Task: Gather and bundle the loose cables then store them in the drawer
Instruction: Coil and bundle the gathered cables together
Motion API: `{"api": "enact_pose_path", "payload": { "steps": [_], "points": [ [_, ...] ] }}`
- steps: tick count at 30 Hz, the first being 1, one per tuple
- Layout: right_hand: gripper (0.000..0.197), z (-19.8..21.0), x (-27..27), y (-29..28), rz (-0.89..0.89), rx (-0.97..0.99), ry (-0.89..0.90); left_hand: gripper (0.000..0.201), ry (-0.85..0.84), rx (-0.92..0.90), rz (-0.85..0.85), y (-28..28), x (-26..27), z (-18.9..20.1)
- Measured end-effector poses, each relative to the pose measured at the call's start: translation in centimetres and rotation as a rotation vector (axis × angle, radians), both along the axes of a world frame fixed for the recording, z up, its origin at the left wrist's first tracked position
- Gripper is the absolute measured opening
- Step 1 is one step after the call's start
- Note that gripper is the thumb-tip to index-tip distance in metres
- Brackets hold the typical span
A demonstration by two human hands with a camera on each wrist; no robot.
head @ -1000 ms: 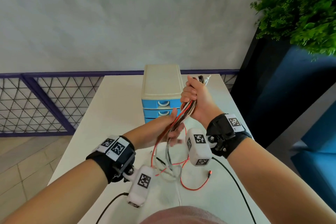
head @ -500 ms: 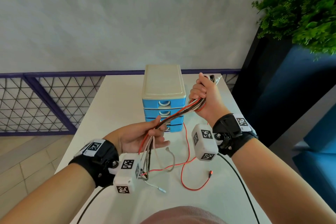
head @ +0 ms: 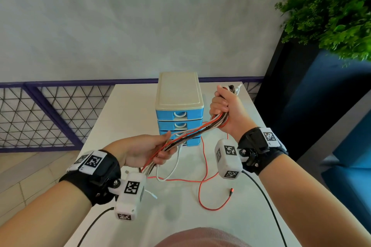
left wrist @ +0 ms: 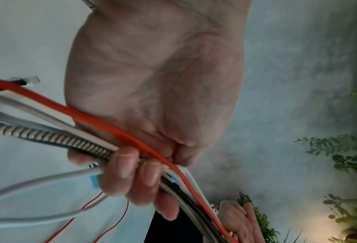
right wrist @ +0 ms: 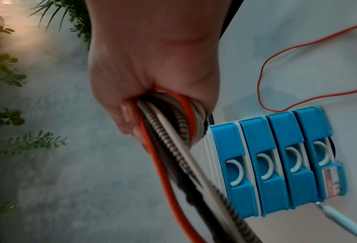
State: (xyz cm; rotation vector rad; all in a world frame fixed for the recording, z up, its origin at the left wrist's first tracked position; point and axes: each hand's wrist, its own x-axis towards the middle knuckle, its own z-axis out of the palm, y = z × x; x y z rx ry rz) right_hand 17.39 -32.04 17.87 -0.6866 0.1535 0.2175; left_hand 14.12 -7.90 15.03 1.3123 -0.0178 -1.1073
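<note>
A bunch of cables (head: 197,130), orange, white, black and braided, stretches between my two hands above the white table (head: 128,110). My right hand (head: 224,110) grips one end in a fist, raised to the right of the blue drawer unit (head: 179,114). My left hand (head: 152,152) holds the bunch lower down, fingers curled round it (left wrist: 132,172). In the right wrist view the cables (right wrist: 173,148) leave the fist beside the four shut drawers (right wrist: 277,161). Loose orange (head: 202,192) and white (head: 170,170) ends trail onto the table.
A purple mesh railing (head: 50,114) runs behind the table at the left. A dark planter with a green plant (head: 331,10) stands at the right. A blue seat (head: 349,166) lies beyond the table's right edge. Black wrist-camera leads (head: 267,206) hang over the table's near part.
My hands have drawn apart: the left slid down along the bunch toward me and leftward, the right rose slightly to the right, so the cables run straighter between them.
</note>
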Motion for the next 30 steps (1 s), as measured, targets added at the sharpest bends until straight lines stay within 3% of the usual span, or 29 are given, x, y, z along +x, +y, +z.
{"api": "enact_pose_path", "payload": {
  "steps": [4, 9, 15, 17, 19, 22, 24, 27, 30],
  "points": [
    [0.031, 0.4, -0.2, 0.2, 0.078, -0.062, -0.022, 0.038, -0.009, 0.011, 0.062, 0.1, 0.1, 0.1],
    [0.031, 0.4, -0.2, -0.1, 0.04, -0.05, -0.009, 0.024, -0.054, -0.064, -0.018, 0.8, 0.1, 0.4],
    [0.031, 0.8, -0.2, -0.2, 0.013, -0.036, 0.007, 0.026, -0.058, -0.144, -0.078, 0.9, -0.2, 0.1],
    [0.031, 0.8, -0.2, -0.4, 0.003, -0.064, 0.027, 0.026, -0.101, -0.053, -0.108, 0.7, -0.4, 0.6],
    [0.031, 0.8, -0.2, -0.6, 0.026, -0.125, 0.065, 0.026, -0.333, 0.17, -0.142, 0.1, -0.6, 0.9],
    [0.028, 0.7, -0.3, -0.6, 0.194, -0.318, 0.115, 0.021, -0.93, 0.625, -0.315, -1.0, -0.6, 1.5],
    [0.027, 0.3, -0.7, -0.1, 0.349, -0.468, 0.139, 0.015, -1.252, 0.834, -0.411, -1.0, -0.2, 1.8],
    [0.023, -0.6, -1.4, 0.9, 0.469, -0.633, 0.131, 0.009, -1.565, 0.97, -0.45, -0.7, 0.7, 1.7],
    [0.015, -1.1, -1.9, 1.8, 0.496, -0.603, 0.137, 0.022, -1.752, 0.956, -0.438, -1.0, 1.1, 1.9]
  ]
}}
